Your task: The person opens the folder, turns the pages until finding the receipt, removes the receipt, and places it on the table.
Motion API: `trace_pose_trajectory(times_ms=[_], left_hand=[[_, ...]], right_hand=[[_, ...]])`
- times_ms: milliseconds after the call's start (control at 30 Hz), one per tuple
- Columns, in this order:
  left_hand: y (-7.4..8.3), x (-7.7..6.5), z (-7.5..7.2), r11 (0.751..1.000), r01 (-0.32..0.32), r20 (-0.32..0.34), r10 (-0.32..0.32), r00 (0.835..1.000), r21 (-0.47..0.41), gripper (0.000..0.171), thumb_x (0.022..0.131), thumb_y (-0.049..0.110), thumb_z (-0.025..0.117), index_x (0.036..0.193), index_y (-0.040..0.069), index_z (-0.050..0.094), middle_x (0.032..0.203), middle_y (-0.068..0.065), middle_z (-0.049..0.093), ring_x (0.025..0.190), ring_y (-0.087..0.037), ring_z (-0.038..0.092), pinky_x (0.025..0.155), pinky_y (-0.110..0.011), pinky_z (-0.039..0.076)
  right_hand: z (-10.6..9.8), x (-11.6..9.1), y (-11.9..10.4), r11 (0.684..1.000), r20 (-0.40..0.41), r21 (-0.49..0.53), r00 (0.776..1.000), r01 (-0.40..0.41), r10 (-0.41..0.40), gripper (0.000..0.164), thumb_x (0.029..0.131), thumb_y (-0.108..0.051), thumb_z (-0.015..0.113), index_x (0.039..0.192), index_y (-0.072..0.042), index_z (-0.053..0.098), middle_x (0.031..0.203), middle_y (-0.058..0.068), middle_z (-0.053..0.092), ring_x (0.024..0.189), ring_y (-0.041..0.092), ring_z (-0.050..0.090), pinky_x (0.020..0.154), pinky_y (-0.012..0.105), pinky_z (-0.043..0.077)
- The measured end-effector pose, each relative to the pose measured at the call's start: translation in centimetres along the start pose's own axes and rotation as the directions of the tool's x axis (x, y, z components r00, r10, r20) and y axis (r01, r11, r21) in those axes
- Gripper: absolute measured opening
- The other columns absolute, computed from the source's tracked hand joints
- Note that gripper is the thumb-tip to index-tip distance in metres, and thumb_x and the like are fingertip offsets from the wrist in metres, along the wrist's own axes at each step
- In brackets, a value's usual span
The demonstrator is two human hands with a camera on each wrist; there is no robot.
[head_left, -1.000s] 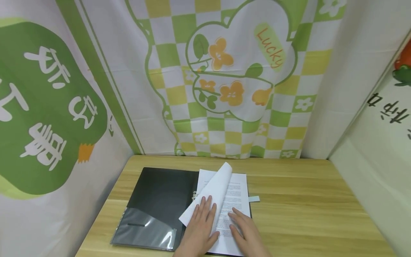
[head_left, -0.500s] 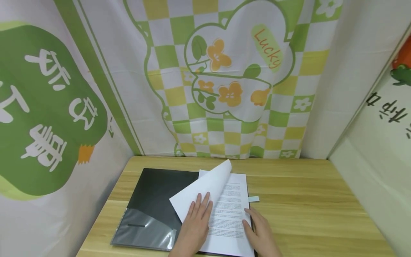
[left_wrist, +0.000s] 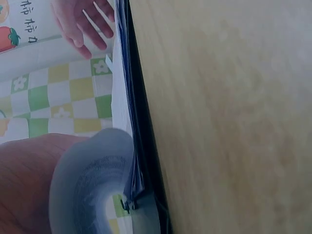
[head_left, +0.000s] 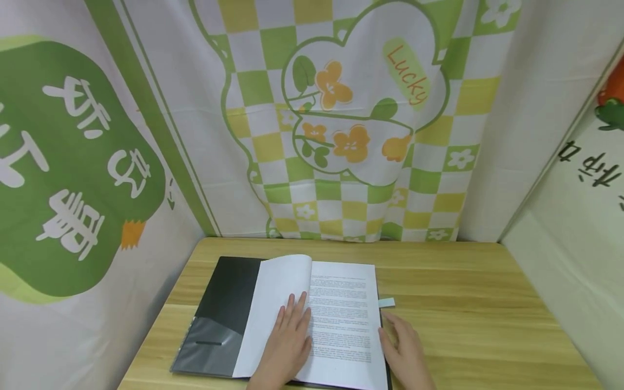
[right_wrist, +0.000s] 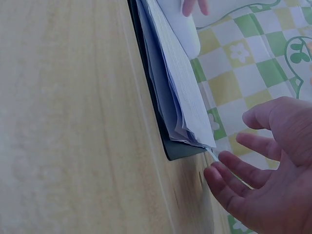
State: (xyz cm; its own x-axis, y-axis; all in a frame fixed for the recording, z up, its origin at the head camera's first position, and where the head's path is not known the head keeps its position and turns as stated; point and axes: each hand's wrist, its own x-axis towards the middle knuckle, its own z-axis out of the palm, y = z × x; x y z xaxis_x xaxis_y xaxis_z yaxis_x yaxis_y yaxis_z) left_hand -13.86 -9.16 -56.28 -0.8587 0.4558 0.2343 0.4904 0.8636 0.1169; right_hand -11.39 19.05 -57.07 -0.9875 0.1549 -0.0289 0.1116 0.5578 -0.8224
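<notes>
A black ring binder [head_left: 234, 287] lies spread on the table, with a stack of printed sheets [head_left: 341, 319] on its right side. One turned sheet [head_left: 275, 292] arches from the binding over to the left, its blank side up, covering part of the left cover. My left hand [head_left: 287, 344] rests on this sheet with straight fingers close to the fold. In the left wrist view the curved sheet [left_wrist: 68, 190] bends up like a tube beside that hand. Along the stack's right edge is my right hand [head_left: 404, 349], fingers loosely bent and holding nothing [right_wrist: 263, 170].
A pale blue tab [head_left: 387, 302] sticks out past the binder's right side. A clear pocket [head_left: 209, 346] sits on the left cover. The wooden table [head_left: 468, 314] extends to the right, and patterned curtains [head_left: 341, 206] hang behind and at both sides.
The sheet has swung from a diagonal fold over to the left and lies flatter. My left hand has moved slightly left with it; my right hand has shifted right to the stack's edge.
</notes>
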Motion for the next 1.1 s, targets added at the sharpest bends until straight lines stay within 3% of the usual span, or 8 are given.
trace_pose_trajectory(times_ms=[133,300,500,767,1100], left_hand=[[-0.8,-0.3,-0.4,0.997,0.051,0.065,-0.047,0.997,-0.057,0.061,0.098,0.029,0.073,0.148,-0.002,0.057,0.17,-0.021,0.029,0.155,-0.046,0.028,0.122,-0.061,0.032],[-1.4,-0.5,-0.7,0.985,0.105,0.108,-0.09,0.99,-0.14,0.067,0.097,0.03,0.074,0.151,-0.002,0.053,0.17,-0.024,0.028,0.155,-0.049,0.027,0.121,-0.064,0.03],[-1.8,-0.7,-0.5,0.955,0.188,0.173,-0.15,0.973,-0.229,0.07,0.099,0.032,0.073,0.156,0.0,0.048,0.173,-0.022,0.022,0.155,-0.048,0.028,0.119,-0.065,0.033],[-2.2,-0.8,-0.5,0.937,0.203,0.198,-0.15,0.969,-0.283,0.072,0.1,0.033,0.072,0.158,0.001,0.045,0.172,-0.023,0.025,0.153,-0.05,0.032,0.116,-0.069,0.035],[-2.8,-1.2,0.6,0.913,0.254,0.252,-0.177,0.951,-0.319,0.073,0.104,0.043,0.063,0.163,0.006,0.039,0.172,-0.019,0.028,0.155,-0.047,0.029,0.117,-0.072,0.031]], right_hand=[[0.1,0.3,0.0,0.998,0.021,0.036,0.999,-0.048,0.047,0.047,0.109,-0.019,0.059,0.151,0.0,0.051,0.145,0.028,0.055,0.123,0.042,0.064,0.098,0.051,0.058],[0.3,0.5,-0.3,0.994,0.045,0.051,0.994,-0.098,0.095,0.047,0.107,-0.021,0.06,0.149,0.0,0.054,0.14,0.027,0.061,0.119,0.038,0.067,0.094,0.05,0.059],[0.5,0.5,-0.3,0.994,0.045,0.051,0.995,-0.093,0.091,0.045,0.107,-0.021,0.061,0.146,0.001,0.057,0.138,0.027,0.063,0.117,0.036,0.068,0.095,0.051,0.059],[0.5,0.5,-0.6,0.991,0.076,0.042,0.989,-0.127,0.124,0.045,0.107,-0.019,0.059,0.148,-0.001,0.056,0.142,0.025,0.061,0.119,0.035,0.066,0.097,0.052,0.057],[0.5,0.4,-0.6,0.989,0.081,0.054,0.988,-0.138,0.134,0.047,0.107,-0.021,0.06,0.15,-0.002,0.056,0.145,0.025,0.06,0.116,0.029,0.067,0.093,0.046,0.06]])
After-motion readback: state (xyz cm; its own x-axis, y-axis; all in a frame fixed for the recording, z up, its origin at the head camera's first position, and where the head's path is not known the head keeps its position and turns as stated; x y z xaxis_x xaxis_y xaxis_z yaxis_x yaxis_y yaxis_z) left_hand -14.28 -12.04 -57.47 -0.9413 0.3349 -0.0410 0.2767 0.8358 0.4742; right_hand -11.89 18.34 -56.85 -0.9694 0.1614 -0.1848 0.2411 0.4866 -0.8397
